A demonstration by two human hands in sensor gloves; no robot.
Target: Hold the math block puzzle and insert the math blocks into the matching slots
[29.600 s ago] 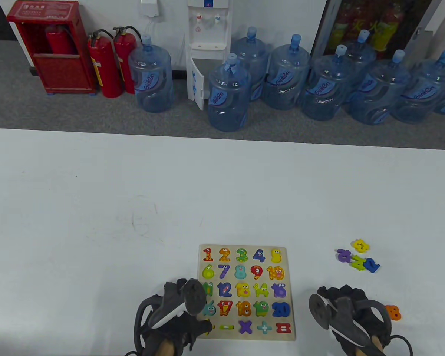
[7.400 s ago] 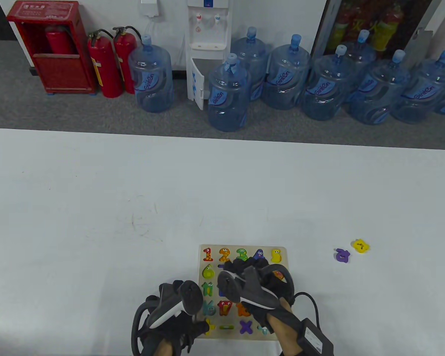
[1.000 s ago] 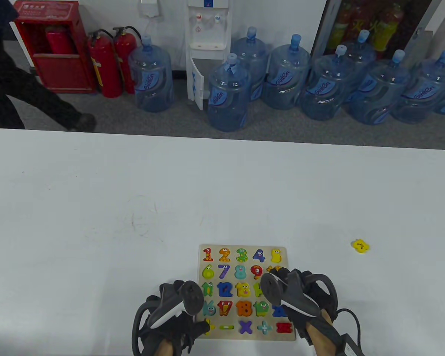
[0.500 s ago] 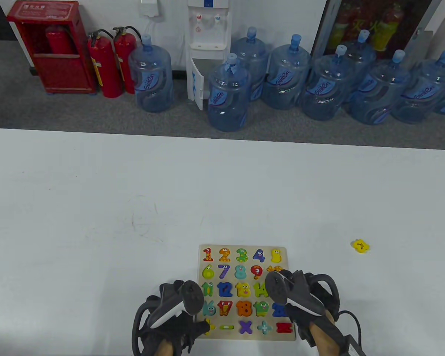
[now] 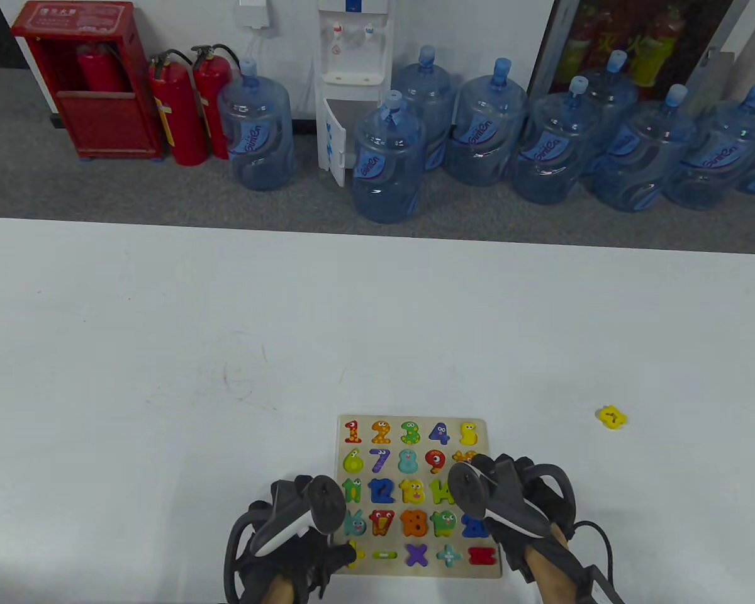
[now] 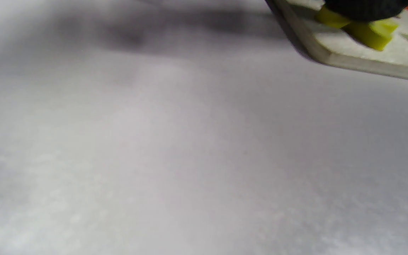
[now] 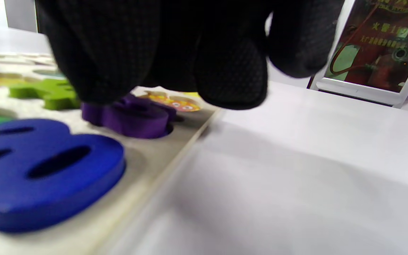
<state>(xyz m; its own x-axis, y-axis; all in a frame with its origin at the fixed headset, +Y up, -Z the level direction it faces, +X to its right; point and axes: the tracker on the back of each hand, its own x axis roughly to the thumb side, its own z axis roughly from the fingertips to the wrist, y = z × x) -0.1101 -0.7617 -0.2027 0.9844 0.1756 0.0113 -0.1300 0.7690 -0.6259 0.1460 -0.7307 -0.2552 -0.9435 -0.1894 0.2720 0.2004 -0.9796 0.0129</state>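
- Puzzle board [image 5: 415,569] lies flat at near centre of the white table [image 5: 226,314].
- Left hand [image 5: 289,541] rests on board's near-left corner, fingertip [image 6: 363,7] on a yellow-green piece [image 6: 370,32].
- Right hand [image 5: 509,503] fingers [image 7: 225,71] press the purple block [image 7: 133,117] at board's right edge; grip closure unclear.
- Yellow block [image 5: 611,417] sits alone, far right.

**Storage corner behind a white table**

Wide white table [image 5: 226,302] in front, with faint scuff marks near its middle. Beyond it, grey carpet floor [image 5: 163,189] up to a white wall [image 5: 447,25]. Against the wall, a red cabinet [image 5: 85,78] with an extinguisher inside, two red fire extinguishers [image 5: 189,107] beside it, then a white water dispenser [image 5: 352,82]. Blue water jugs [image 5: 387,160] clustered on the floor to the right. Glass-fronted case [image 5: 629,38] at far right. Even, soft light.
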